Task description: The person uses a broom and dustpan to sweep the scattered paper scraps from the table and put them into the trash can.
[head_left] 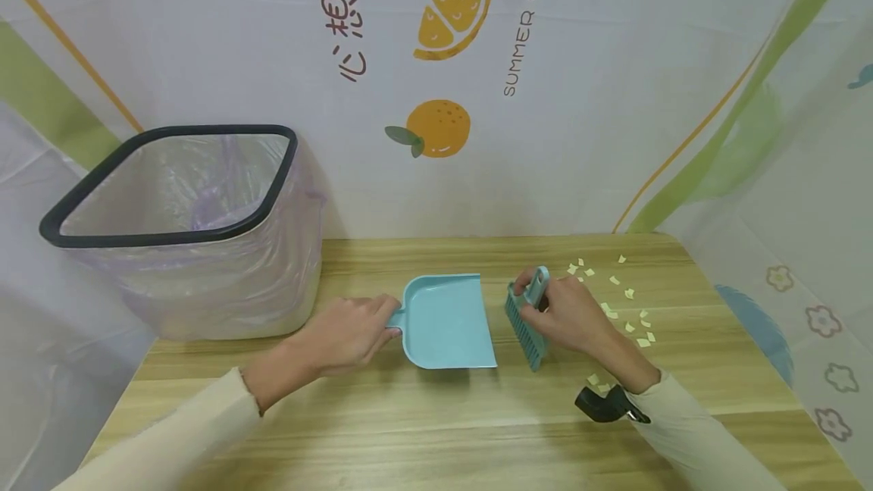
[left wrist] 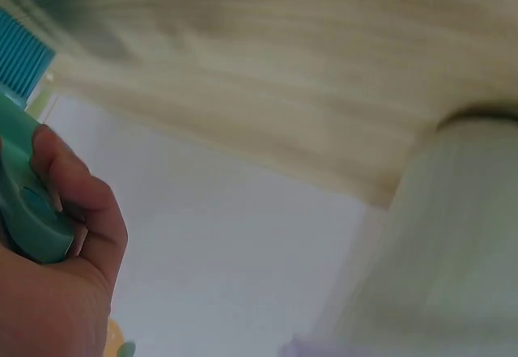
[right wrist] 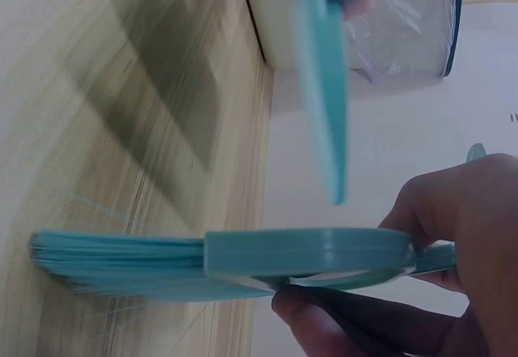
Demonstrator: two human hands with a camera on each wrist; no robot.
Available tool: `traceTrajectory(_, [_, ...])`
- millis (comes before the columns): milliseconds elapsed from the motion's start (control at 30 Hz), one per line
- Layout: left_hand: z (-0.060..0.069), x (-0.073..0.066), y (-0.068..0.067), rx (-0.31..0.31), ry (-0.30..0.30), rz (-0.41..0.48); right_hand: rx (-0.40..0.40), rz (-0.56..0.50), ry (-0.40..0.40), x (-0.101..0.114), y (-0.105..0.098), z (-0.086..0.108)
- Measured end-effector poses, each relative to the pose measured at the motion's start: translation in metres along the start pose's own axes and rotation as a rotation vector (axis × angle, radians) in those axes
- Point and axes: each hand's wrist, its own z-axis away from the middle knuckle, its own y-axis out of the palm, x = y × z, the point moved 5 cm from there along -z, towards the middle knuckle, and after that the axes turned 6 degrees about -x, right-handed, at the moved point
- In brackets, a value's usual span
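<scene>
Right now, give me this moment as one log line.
left hand: holds dustpan raised, bare inside | right hand: grips brush | pale scraps: scattered on table right of brush | bin: left of dustpan

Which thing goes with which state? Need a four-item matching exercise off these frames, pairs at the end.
Things
1. Dustpan
2. Bin
3. Brush
4. Pale scraps

States
A. Scattered on the table
B. Held by the right hand
C. Held by its handle in the left hand
D. Black-rimmed and lined with a translucent bag

Pairs
1-C; 2-D; 3-B; 4-A
</scene>
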Motion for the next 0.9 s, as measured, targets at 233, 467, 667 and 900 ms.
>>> traceTrajectory(233, [0.000,0.005,0.032,0.137,-0.085,0.041,-0.008,-0.014,-0.004,-0.001,0.001,0.001])
traceTrajectory(467, [-0.005,0.004,0.049,0.194,-0.101,0.068,0.005,-0.003,0.028,-0.003,0.000,0.000])
traceTrajectory(667, [-0.011,0.004,0.056,0.235,-0.140,0.117,-0.003,0.001,0.030,-0.003,0.000,0.001])
traceTrajectory(900, [-0.015,0.004,0.061,0.250,-0.163,0.127,0.001,-0.004,0.022,-0.003,0.000,0.000])
